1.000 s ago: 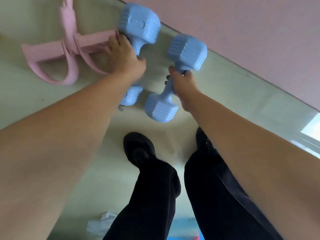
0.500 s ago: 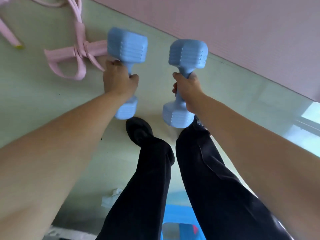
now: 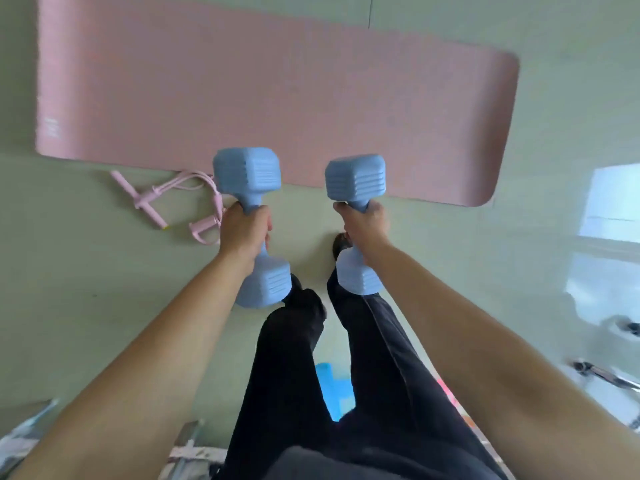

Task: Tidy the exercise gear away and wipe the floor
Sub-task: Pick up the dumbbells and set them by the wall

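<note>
Both hands carry 2 pale blue dumbbells clear of the green floor [image 3: 86, 289]: the left hand [image 3: 244, 233] has its fingers wrapped tight round the handle of the left dumbbell [image 3: 254, 226], and the right hand [image 3: 363, 225] is curled just as fully round the handle of the right dumbbell [image 3: 356, 223]. Beyond them a pink exercise mat [image 3: 277, 98] lies flat, with a pink pull-rope exerciser [image 3: 166, 199] on the floor just beside its near edge, left of the left hand
</note>
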`<state>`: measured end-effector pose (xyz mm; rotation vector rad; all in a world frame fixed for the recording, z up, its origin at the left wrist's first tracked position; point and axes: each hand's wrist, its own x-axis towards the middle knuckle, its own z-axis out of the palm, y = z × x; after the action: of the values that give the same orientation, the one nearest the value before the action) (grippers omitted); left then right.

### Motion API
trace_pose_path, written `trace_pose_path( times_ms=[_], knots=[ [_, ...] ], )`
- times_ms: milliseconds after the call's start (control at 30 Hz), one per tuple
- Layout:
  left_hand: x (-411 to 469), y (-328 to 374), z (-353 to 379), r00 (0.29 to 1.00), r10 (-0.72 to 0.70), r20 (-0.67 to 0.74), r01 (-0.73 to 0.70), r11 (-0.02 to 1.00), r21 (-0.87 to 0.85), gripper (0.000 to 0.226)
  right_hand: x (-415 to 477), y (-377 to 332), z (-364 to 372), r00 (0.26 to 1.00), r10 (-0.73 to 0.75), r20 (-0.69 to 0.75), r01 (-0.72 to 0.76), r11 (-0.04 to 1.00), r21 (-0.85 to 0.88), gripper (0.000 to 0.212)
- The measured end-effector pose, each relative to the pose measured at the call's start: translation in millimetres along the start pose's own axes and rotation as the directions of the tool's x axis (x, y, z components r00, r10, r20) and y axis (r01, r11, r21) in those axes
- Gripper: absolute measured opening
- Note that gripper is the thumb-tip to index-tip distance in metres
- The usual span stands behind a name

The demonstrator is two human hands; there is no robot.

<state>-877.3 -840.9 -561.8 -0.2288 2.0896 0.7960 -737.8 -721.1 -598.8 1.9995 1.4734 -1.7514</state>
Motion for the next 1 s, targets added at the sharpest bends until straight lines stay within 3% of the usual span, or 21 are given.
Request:
trace_pose_path(
  times_ms=[267, 333, 533, 667, 833, 900, 1000],
  knots=[
    [-173.2, 96.7, -66.8, 0.949, 0.305, -0.083, -0.314, 0.937, -0.155, 0.032, -169.0, -78.0, -85.5, 0.971, -0.178, -0.159, 0.212, 0.948, 0.237, 0.027],
    [-198.3, 112.8, -76.1, 0.922, 0.386, -0.041, -0.386, 0.903, -0.190, 0.032, -204.8, -87.9, -101.8, 0.947, -0.219, -0.236, 0.284, 0.913, 0.292, 0.028],
    [-281.0, 158.7, -76.5, 0.759, 0.644, 0.095, -0.599, 0.748, -0.287, 0.021, -296.0, -89.8, -162.5, 0.844, -0.283, -0.456, 0.479, 0.780, 0.402, 0.023],
    [-346.9, 191.8, -54.7, 0.606, 0.775, 0.179, -0.715, 0.629, -0.305, 0.034, -337.4, -90.5, -220.4, 0.757, -0.289, -0.586, 0.595, 0.674, 0.437, 0.023],
    [-413.1, 223.0, 1.7, 0.460, 0.842, 0.282, -0.767, 0.537, -0.352, 0.024, -361.1, -77.1, -302.0, 0.655, -0.274, -0.704, 0.713, 0.532, 0.456, 0.018],
    [-432.2, 227.0, 34.3, 0.438, 0.839, 0.323, -0.761, 0.537, -0.363, 0.014, -358.1, -63.9, -335.5, 0.637, -0.266, -0.723, 0.732, 0.501, 0.461, 0.016],
    [-452.5, 232.1, 98.1, 0.439, 0.814, 0.379, -0.734, 0.569, -0.371, 0.017, -340.2, -39.8, -392.4, 0.625, -0.270, -0.732, 0.747, 0.481, 0.460, 0.014]
  ],
)
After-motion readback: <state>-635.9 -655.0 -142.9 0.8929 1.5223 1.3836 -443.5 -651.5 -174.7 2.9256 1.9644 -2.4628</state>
